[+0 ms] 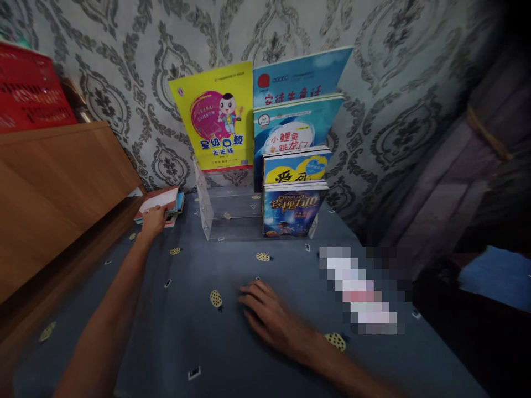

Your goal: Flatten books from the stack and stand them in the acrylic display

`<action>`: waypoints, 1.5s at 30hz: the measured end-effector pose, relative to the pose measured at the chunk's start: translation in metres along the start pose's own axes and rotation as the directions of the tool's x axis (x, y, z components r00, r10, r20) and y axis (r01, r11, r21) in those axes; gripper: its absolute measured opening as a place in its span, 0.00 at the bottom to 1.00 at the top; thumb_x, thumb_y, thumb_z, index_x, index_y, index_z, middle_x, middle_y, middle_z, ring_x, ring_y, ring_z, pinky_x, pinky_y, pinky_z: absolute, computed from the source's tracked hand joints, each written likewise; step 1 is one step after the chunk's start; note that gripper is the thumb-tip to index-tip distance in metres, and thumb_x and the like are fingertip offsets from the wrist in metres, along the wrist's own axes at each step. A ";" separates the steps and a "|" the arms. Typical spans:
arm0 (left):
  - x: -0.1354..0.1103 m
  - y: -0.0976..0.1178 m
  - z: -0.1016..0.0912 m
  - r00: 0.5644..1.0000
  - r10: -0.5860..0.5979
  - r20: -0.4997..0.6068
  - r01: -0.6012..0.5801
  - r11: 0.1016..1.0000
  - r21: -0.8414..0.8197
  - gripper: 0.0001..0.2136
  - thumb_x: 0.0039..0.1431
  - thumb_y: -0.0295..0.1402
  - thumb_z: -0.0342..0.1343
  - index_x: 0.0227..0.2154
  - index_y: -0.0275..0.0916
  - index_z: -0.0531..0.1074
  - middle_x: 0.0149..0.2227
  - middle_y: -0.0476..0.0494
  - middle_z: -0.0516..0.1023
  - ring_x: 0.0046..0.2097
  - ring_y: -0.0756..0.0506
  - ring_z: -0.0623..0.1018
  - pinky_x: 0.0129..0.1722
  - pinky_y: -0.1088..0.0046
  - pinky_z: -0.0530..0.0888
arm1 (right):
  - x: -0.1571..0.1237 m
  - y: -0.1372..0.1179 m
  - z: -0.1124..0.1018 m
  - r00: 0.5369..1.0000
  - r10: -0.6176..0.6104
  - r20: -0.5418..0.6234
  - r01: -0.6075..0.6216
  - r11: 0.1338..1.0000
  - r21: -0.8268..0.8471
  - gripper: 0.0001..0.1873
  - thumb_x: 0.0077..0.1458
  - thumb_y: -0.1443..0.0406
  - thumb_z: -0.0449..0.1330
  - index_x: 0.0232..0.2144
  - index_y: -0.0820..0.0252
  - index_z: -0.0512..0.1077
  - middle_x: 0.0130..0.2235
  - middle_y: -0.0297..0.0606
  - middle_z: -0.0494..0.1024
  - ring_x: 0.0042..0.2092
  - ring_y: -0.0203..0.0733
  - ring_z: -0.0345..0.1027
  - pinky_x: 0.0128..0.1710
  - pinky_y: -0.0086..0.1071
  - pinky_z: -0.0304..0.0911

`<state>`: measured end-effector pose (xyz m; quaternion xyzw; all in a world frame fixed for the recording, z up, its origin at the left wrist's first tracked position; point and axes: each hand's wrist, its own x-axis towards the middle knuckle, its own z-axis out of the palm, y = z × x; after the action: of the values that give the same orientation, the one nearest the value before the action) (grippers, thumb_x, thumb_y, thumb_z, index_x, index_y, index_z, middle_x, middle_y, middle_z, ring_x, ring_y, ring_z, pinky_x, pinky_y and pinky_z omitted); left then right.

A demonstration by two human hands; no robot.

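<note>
Nearest the camera, at lower centre, the person's right hand (265, 312) lies palm down on a blue, pineapple-printed bench (174, 337), open and relaxed, nothing visible in it. To its right, a pixelated patch (360, 293) hides some object. Farther off, at centre left, the left hand (154, 219) rests on a small pile of books (166, 196) beside a wooden cabinet (58, 193); whether it grips any cannot be told. Around the centre stands a clear rack (204, 207): one yellow book (186, 110) on its upper left, mostly blue books (290, 213) in four tiers up its right side. Grey patterned wallpaper (232, 33) fills the background.
</note>
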<state>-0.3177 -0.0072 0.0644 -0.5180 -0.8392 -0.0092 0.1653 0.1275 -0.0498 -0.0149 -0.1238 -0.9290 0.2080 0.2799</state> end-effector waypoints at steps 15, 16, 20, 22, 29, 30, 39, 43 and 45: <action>0.015 -0.002 -0.013 1.000 -0.004 0.007 0.003 0.995 0.095 0.19 0.66 0.32 0.42 0.48 0.32 0.76 0.44 0.23 0.80 0.50 0.31 0.77 0.46 0.58 0.70 | -0.004 0.011 0.005 0.995 0.092 -0.037 -0.085 0.985 0.151 0.11 0.64 0.70 0.55 0.46 0.58 0.74 0.45 0.41 0.80 0.49 0.43 0.74 0.62 0.49 0.65; 0.015 -0.002 -0.014 1.000 -0.008 0.007 0.007 0.995 0.097 0.19 0.66 0.33 0.42 0.47 0.32 0.77 0.45 0.23 0.80 0.50 0.31 0.77 0.45 0.58 0.70 | -0.004 0.010 0.005 0.995 0.092 -0.036 -0.086 0.984 0.153 0.10 0.64 0.70 0.55 0.45 0.58 0.74 0.45 0.40 0.80 0.48 0.43 0.75 0.62 0.49 0.65; 0.015 -0.001 -0.019 1.000 -0.019 0.008 0.018 0.995 0.102 0.18 0.68 0.35 0.43 0.44 0.35 0.78 0.46 0.25 0.80 0.49 0.32 0.78 0.44 0.60 0.70 | -0.002 0.008 0.002 0.995 0.091 -0.045 -0.082 0.983 0.163 0.11 0.64 0.71 0.54 0.44 0.58 0.74 0.43 0.40 0.81 0.47 0.43 0.75 0.62 0.48 0.65; 0.015 -0.002 -0.022 1.000 -0.026 0.013 0.024 0.994 0.107 0.18 0.68 0.37 0.43 0.44 0.35 0.78 0.46 0.25 0.81 0.49 0.32 0.79 0.43 0.61 0.70 | -0.002 0.008 0.000 0.994 0.096 -0.045 -0.088 0.982 0.165 0.11 0.64 0.71 0.54 0.44 0.57 0.74 0.43 0.40 0.81 0.47 0.43 0.75 0.62 0.47 0.65; 0.007 -0.006 -0.022 0.998 0.037 0.048 -0.043 0.992 0.118 0.16 0.68 0.41 0.47 0.47 0.38 0.75 0.49 0.31 0.80 0.52 0.34 0.78 0.47 0.62 0.71 | -0.002 0.009 0.001 0.996 0.085 -0.021 -0.080 0.984 0.157 0.10 0.64 0.72 0.54 0.42 0.60 0.75 0.42 0.41 0.81 0.46 0.43 0.75 0.63 0.48 0.64; 0.003 -0.007 -0.019 0.997 0.059 0.049 -0.065 0.990 0.123 0.16 0.67 0.41 0.49 0.49 0.38 0.73 0.52 0.30 0.79 0.55 0.34 0.76 0.50 0.61 0.71 | -0.002 0.009 0.001 0.996 0.086 -0.018 -0.082 0.984 0.158 0.10 0.64 0.72 0.54 0.42 0.60 0.75 0.42 0.41 0.80 0.46 0.43 0.75 0.63 0.48 0.64; -0.014 -0.018 -0.008 0.995 -0.032 0.096 0.015 0.985 0.173 0.23 0.66 0.24 0.40 0.61 0.36 0.65 0.59 0.27 0.74 0.59 0.35 0.75 0.53 0.53 0.73 | -0.002 0.010 0.003 0.996 0.082 -0.044 -0.074 0.985 0.154 0.09 0.63 0.72 0.54 0.40 0.58 0.74 0.39 0.39 0.80 0.44 0.42 0.75 0.61 0.47 0.65; -0.013 -0.022 -0.021 0.993 -0.001 0.122 -0.021 0.983 0.180 0.22 0.67 0.26 0.40 0.58 0.39 0.70 0.55 0.31 0.78 0.55 0.37 0.79 0.50 0.62 0.74 | -0.002 0.011 0.004 0.996 0.074 -0.054 -0.065 0.987 0.145 0.10 0.64 0.72 0.54 0.40 0.58 0.74 0.40 0.39 0.80 0.44 0.43 0.75 0.61 0.48 0.65; -0.018 -0.022 -0.026 0.993 0.001 0.122 -0.024 0.981 0.190 0.21 0.68 0.28 0.40 0.57 0.38 0.72 0.52 0.30 0.80 0.53 0.35 0.80 0.47 0.62 0.75 | -0.003 0.012 0.006 0.995 0.076 -0.057 -0.067 0.987 0.148 0.09 0.64 0.72 0.54 0.41 0.58 0.74 0.41 0.40 0.81 0.44 0.43 0.76 0.62 0.49 0.64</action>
<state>-0.3230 -0.0382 0.0869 -0.5045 -0.8415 0.1041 0.1629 0.1278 -0.0420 -0.0257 -0.1428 -0.8970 0.2815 0.3094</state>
